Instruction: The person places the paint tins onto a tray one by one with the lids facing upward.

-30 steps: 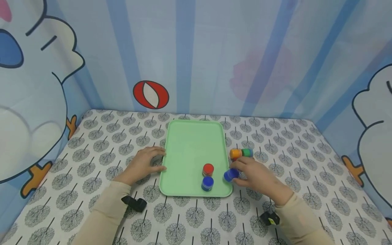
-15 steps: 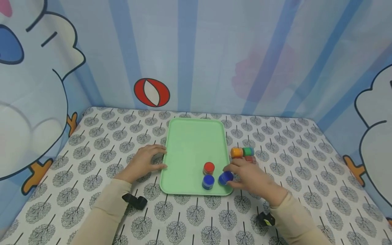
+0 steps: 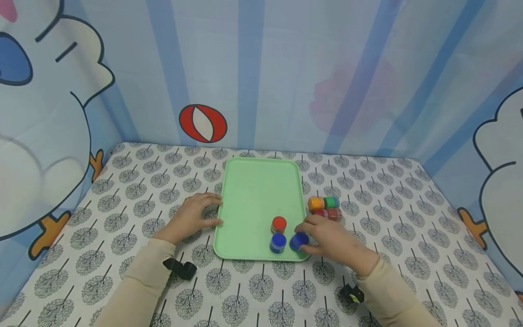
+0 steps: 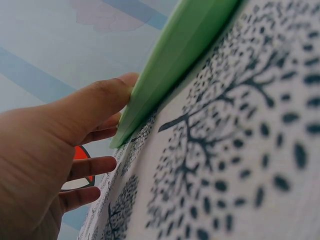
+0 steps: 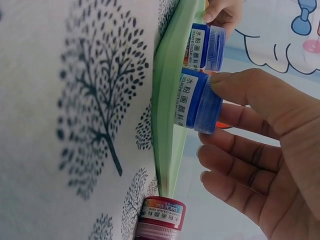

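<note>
My right hand point(image 3: 335, 240) pinches a blue gouache paint jar point(image 3: 298, 242) by its lid, thumb on one side and fingers on the other. That jar stands upright at the near right corner of the green tray point(image 3: 261, 181). Left of it stands a second blue paint jar point(image 3: 278, 244), with a red-lidded paint jar point(image 3: 278, 224) just behind. In the right wrist view, white labels show on the held blue jar point(image 5: 192, 100) and on its neighbour point(image 5: 204, 47). My left hand point(image 3: 193, 218) rests at the tray's left edge, thumb and fingertips touching the rim point(image 4: 150, 90).
Beyond the tray's right edge lie an orange paint jar point(image 3: 316, 203), a green one point(image 3: 331, 202) and dark red ones point(image 3: 333, 214), partly behind my right hand. A tree-patterned cloth point(image 3: 143, 195) covers the table. A printed curtain point(image 3: 278, 77) hangs behind.
My right hand has moved left with the blue jar, from the tray's right rim to beside the other blue jar. The jar went from tilted to upright. My left hand stays put.
</note>
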`<action>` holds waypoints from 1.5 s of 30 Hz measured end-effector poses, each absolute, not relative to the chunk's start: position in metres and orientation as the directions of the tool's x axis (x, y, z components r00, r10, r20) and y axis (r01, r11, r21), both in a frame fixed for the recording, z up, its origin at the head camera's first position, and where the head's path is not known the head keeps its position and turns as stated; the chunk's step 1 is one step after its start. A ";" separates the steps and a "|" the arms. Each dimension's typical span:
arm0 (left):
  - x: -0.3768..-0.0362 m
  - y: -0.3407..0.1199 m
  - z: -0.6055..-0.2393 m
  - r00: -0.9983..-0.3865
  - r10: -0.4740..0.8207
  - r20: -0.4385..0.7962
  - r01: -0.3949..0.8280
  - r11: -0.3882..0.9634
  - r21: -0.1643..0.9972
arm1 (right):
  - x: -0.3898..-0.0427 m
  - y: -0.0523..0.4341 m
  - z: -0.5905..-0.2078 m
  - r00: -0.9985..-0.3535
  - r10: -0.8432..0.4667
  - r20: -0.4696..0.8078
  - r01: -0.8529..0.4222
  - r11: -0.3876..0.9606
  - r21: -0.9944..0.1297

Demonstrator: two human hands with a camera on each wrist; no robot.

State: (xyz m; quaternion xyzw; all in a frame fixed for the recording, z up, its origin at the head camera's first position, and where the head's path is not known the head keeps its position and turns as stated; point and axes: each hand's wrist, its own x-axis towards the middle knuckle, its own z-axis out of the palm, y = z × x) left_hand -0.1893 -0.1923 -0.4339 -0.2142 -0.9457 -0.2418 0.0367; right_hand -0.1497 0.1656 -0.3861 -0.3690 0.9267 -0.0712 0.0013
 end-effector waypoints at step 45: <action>-0.189 -0.193 -0.435 -0.899 0.394 0.190 0.437 0.785 0.439 | -0.158 0.170 -0.381 -0.735 -0.666 0.129 -0.678 0.725 -0.120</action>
